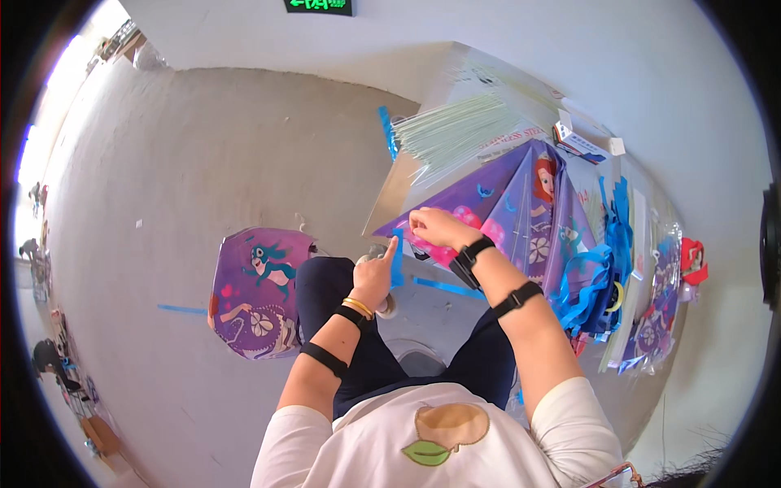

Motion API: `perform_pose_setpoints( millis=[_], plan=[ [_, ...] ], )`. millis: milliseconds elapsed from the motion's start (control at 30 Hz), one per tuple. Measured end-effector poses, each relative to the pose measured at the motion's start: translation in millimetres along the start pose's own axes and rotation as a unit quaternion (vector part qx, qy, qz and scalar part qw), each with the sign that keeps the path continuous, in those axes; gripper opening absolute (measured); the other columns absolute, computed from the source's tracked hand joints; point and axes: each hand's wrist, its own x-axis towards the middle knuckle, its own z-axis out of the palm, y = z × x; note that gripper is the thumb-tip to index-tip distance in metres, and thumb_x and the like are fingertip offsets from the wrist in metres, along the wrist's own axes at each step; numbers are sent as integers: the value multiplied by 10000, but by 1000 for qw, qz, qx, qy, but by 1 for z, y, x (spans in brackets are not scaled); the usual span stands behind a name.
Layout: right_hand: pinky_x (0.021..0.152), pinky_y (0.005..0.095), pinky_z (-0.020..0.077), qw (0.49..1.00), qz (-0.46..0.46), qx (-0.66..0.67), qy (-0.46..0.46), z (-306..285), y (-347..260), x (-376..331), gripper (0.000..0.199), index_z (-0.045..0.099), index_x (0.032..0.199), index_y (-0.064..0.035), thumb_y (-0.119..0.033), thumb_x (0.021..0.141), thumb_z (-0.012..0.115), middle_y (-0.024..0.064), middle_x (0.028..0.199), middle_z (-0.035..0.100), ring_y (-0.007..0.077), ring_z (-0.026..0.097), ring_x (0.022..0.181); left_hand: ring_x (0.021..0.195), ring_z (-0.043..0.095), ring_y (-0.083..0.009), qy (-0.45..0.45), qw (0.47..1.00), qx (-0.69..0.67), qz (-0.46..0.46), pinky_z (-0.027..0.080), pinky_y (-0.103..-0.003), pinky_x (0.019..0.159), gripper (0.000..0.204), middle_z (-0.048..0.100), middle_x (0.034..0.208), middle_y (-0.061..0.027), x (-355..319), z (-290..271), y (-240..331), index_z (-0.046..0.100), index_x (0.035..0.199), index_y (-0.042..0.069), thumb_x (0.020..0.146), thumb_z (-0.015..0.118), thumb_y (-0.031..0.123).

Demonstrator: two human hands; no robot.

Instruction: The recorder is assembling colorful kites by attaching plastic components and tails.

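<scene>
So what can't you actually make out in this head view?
- Right hand: fingertips curl onto the purple kite; grip hidden.
- Left hand: palm side hidden; blue strip partly covered.
- Pale rods bundle: too fine to count.
- Blue tails pile: tangled and overlapping.

1. Daylight pours in from the upper left, washing that corner out to white
2. The concrete floor [203, 163] is evenly lit, with soft, faint shadows
3. Fisheye bends straight edges toward a black round rim
4. The centre is sharp; things at the far left edge are small and smeared
</scene>
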Motion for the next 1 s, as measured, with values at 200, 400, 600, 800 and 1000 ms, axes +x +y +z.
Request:
perform_pose_setpoints(
  millis=[200,400,600,800,1000],
  plan=[
    [772,427,476,975,11,-188,-120,9,-9,48,102,619,874,-124,-177,819,551,94,932,619,302,604,936,641,670,-228,-27,1000,2,-14,512,-345,560,800,683,761,-88,3,-6,4,153,1497,151,802,540,66],
    [775,420,481,957,2,-233,-171,13,-12,64,95,622,870,-142,-170,826,544,72,929,625,271,614,945,633,670,-228,-57,998,-11,-26,509,-345,551,808,681,753,-93,2,-8,1,136,1502,154,807,540,82],
    [764,420,493,952,-5,-258,-166,16,-7,71,127,634,889,-128,-175,835,529,83,903,658,282,634,917,619,668,-222,-52,998,-17,-26,500,-340,541,822,676,726,-84,4,-3,1,136,1504,152,797,549,84],
    [790,406,480,942,20,-272,-196,14,-16,75,164,626,884,-86,-220,792,648,91,908,648,296,619,929,605,664,-207,-47,999,-10,-26,492,-333,523,830,673,711,-74,4,2,0,134,1505,145,789,552,86],
    [813,414,480,911,72,-360,-187,21,-16,82,319,692,913,-98,-327,703,765,104,947,690,268,658,916,601,664,-208,-48,998,-18,-29,489,-330,506,836,675,713,-70,6,2,2,138,1504,142,785,561,87]
  ],
)
